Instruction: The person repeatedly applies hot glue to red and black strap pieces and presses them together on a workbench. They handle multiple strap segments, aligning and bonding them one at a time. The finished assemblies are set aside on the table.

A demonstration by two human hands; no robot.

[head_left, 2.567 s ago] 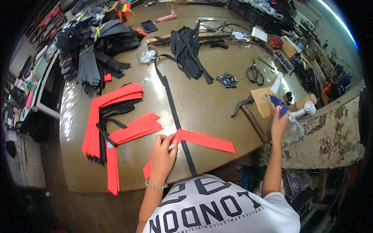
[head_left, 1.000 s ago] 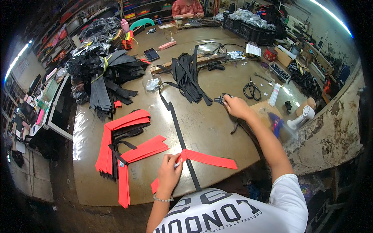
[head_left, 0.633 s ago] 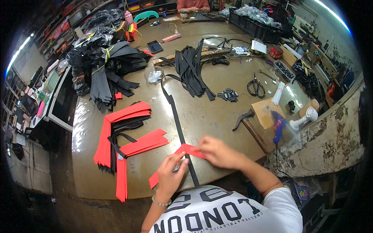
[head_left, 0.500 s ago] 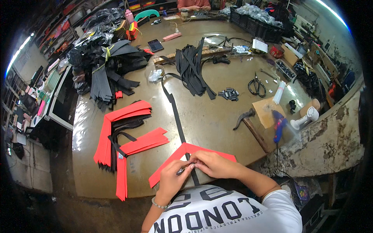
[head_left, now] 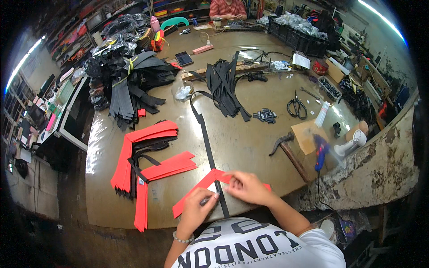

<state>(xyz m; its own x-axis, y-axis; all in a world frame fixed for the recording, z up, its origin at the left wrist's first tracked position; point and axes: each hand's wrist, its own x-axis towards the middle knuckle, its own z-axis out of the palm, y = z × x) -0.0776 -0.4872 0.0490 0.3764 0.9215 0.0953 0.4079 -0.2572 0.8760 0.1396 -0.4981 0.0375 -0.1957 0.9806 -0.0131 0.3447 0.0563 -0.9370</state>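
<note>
A red angled strip (head_left: pixel 193 195) lies at the table's near edge, bent to a peak below my hands. Across it runs a long black strap (head_left: pixel 207 142), reaching up the table toward a pile of black straps (head_left: pixel 220 85). My left hand (head_left: pixel 196 209) is closed beside the strap, a small dark piece showing between its fingers; its kind is unclear. To the right, my right hand (head_left: pixel 248 189) is raised over the red strip with thumb and forefinger apart and nothing visible between them. Its other fingers are curled.
Red and black strips (head_left: pixel 123 158) lie stacked at left, below a large black strip bundle (head_left: pixel 120 100). At right are a hammer (head_left: pixel 292 157), scissors (head_left: pixel 296 107), small black pieces (head_left: pixel 265 116) and a blue glue gun (head_left: pixel 320 154). Another person (head_left: pixel 228 10) sits across the table.
My hands were together at the strap; the right has moved away to the right and its thumb and forefinger have parted. My left hand stays closed, slightly lower. The view has shifted a little.
</note>
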